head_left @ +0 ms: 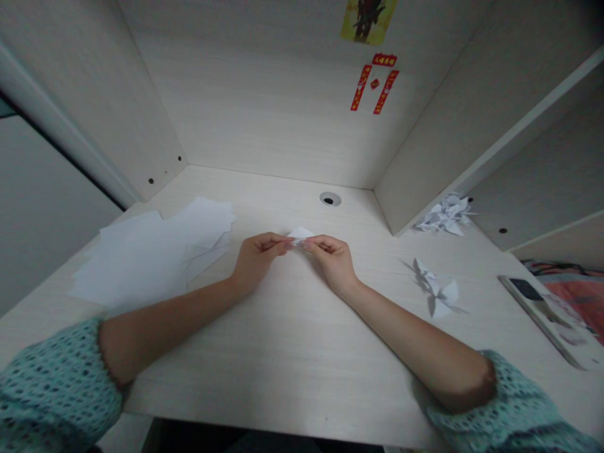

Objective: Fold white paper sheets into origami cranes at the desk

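Between my two hands is a small folded piece of white paper (301, 233), low over the middle of the desk. My left hand (258, 255) pinches its left side between thumb and fingers. On its right side, my right hand (334, 257) pinches it in the same way. The fingertips of both hands nearly meet and cover part of the folds. A pale flat part of the paper shows behind the fingertips.
White paper sheets (141, 258) lie spread at the left. Folded paper pieces (438, 289) sit right of my right arm, with a heap of similar ones (448, 214) by the partition. A phone (552, 321) lies far right. The desk (283, 352) has a cable hole (330, 199).
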`<move>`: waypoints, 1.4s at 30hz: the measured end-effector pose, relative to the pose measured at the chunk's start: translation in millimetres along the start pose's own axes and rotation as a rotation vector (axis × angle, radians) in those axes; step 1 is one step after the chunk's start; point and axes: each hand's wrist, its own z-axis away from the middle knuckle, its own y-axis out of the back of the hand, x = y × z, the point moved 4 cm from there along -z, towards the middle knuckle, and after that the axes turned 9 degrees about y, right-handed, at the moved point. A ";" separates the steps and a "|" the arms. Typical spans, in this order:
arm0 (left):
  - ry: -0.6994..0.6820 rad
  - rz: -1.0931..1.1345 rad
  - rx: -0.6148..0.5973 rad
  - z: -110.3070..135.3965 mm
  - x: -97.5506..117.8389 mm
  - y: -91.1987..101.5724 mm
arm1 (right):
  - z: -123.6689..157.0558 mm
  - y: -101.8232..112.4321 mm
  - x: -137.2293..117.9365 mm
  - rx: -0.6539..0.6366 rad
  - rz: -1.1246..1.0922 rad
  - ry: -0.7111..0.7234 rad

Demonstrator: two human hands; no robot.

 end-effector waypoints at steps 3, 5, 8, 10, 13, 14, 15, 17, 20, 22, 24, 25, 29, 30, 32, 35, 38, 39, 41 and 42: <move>0.025 0.014 0.001 0.1 0.2 -0.6 | 0.4 -0.9 -2.2 -0.003 -0.001 -0.001; 0.047 0.019 0.003 0.2 0.0 -0.6 | 0.7 -0.9 -2.9 0.007 -0.001 0.000; 0.081 0.019 0.017 -0.2 -1.3 0.1 | 1.6 -0.3 -3.2 0.029 0.002 0.017; 0.095 0.028 0.032 -0.8 -2.7 1.0 | 2.1 0.2 -2.7 0.038 0.003 0.027; 0.108 0.056 0.030 -2.1 -5.5 1.3 | 2.4 1.0 -0.7 0.042 -0.015 0.022; 0.111 0.065 0.026 -2.6 -6.4 1.2 | 2.3 1.2 0.1 0.038 -0.022 0.019; 0.115 0.072 0.022 -3.0 -7.3 1.0 | 2.1 1.3 0.8 0.033 -0.025 0.016; 0.116 0.083 0.019 -3.5 -8.1 0.8 | 1.7 1.4 1.5 0.022 -0.022 0.013; 0.108 0.108 0.006 -3.2 -6.7 0.0 | 1.4 1.0 1.0 0.017 -0.013 0.006; 0.109 0.121 0.000 -2.5 -5.0 -0.4 | 1.3 0.0 -0.5 0.017 -0.009 0.003; 0.118 0.128 0.007 -1.9 -3.6 -0.1 | 1.5 -1.2 -2.1 0.017 -0.008 -0.001; 0.123 0.129 0.013 -1.8 -3.2 0.2 | 1.6 -1.7 -2.7 0.017 -0.005 -0.005; 0.122 0.137 0.035 -2.7 -4.0 1.9 | 2.1 -1.9 -3.8 0.025 0.005 -0.012; 0.119 0.136 0.037 -3.1 -4.7 2.1 | 2.1 -1.6 -3.9 0.028 0.002 -0.012; 0.117 0.133 0.035 -3.6 -6.0 2.1 | 2.0 -1.1 -3.8 0.031 -0.010 -0.013; 0.123 0.125 0.023 -3.6 -6.6 1.0 | 1.6 -0.7 -4.0 0.032 -0.028 -0.005; 0.124 0.141 0.006 -2.7 -5.2 -0.4 | 1.2 -0.4 -3.9 0.038 -0.033 0.005; 0.123 0.145 0.002 -2.5 -4.6 -0.7 | 1.2 -0.3 -3.7 0.039 -0.033 0.006; 0.120 0.144 -0.008 -1.9 -3.5 -1.2 | 1.3 -0.2 -3.2 0.035 -0.032 0.008; 0.120 0.138 -0.012 -1.7 -3.1 -1.3 | 1.4 -0.1 -3.0 0.032 -0.029 0.010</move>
